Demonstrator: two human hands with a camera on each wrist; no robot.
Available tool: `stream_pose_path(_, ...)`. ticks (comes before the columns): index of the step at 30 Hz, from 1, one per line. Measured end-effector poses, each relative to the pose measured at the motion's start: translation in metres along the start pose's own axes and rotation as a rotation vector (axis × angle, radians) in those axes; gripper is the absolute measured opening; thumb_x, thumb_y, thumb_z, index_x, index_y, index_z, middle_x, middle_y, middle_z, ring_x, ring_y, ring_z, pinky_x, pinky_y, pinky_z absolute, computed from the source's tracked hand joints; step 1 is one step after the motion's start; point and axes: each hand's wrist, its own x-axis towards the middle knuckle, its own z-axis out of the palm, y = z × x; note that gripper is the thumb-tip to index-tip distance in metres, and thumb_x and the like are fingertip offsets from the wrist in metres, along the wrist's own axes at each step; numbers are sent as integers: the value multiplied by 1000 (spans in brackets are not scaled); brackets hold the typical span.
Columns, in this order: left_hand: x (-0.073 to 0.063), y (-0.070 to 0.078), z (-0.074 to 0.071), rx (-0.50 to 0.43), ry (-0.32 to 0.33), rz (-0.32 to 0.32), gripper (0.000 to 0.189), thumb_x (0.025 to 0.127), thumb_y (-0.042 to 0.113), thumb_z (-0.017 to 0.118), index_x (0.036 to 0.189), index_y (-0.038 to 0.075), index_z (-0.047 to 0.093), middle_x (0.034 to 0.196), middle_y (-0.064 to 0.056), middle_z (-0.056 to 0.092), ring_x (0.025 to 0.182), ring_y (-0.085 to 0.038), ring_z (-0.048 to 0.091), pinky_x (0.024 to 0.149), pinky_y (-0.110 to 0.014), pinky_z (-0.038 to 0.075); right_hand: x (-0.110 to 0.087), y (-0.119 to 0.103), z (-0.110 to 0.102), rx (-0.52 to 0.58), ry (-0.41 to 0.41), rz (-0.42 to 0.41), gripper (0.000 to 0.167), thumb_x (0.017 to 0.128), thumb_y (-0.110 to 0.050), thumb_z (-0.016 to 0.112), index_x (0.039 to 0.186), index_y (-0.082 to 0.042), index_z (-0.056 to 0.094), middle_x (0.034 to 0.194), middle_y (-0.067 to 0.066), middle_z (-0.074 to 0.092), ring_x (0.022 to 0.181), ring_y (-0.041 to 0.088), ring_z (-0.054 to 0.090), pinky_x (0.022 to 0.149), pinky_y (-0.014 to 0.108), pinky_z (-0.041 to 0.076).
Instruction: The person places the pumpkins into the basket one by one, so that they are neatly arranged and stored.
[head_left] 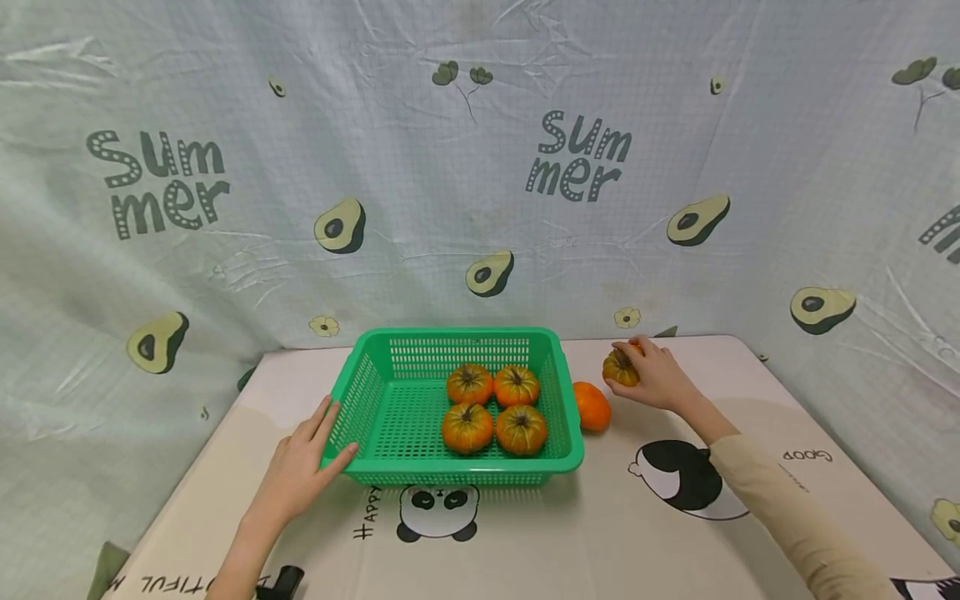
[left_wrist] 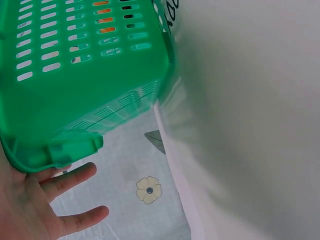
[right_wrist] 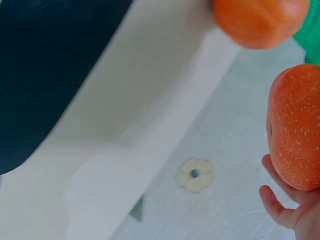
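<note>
A person's right hand (head_left: 660, 379) grips a small ribbed pumpkin (head_left: 619, 369) near the far edge of the tabletop (head_left: 600, 525), to the right of a green plastic basket (head_left: 456, 465). Fingers and thumb curl around the pumpkin's sides, a hold that probably suits its round shape; it appears raised, though any contact underneath is hard to judge from here. Across the tabletop, the left hand (head_left: 303, 467) rests at the basket's near left corner, fingers straight and spread along the left rim, thumb laid toward the near rim, apparently to steady the light container. Inside, four matching pumpkins (head_left: 468, 433) sit stem up, two by two, in the basket's right half, perhaps because that side lies closest to the right hand. A rounded orange fruit (head_left: 594, 408), probably another pumpkin turned stem-away, lies at the basket's right wall; whether they touch cannot be told. An avocado-print curtain (head_left: 412, 283) hangs beyond the far edge.
</note>
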Motion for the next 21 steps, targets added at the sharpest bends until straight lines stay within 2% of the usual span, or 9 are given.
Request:
stream_pose_path(7, 0, -1, 1, 5, -7, -6, 68, 87, 41, 51, 137, -1, 32, 142, -23, 30, 118, -42, 42, 86, -58, 37, 11, -21, -10, 27, 81, -83, 54, 72, -39, 68, 114, -10, 54, 99, 12, 50, 87, 27, 50, 79, 48, 40)
stream_pose_path(13, 0, -1, 2, 13, -4, 1, 68, 87, 41, 51, 137, -1, 32, 141, -23, 31, 118, -42, 41, 85, -59, 37, 19, -41, -22, 58, 94, -144, 58, 71, -41, 70, 116, -9, 54, 102, 11, 48, 88, 26, 50, 81, 48, 41)
stream_pose_path(21, 0, 0, 0, 15, -6, -6, 67, 88, 41, 51, 137, -1, 32, 141, -23, 30, 117, -42, 42, 85, -58, 37, 36, -69, -35, 70, 124, -272, 61, 69, -41, 72, 117, -7, 55, 104, 12, 51, 88, 25, 51, 77, 45, 41)
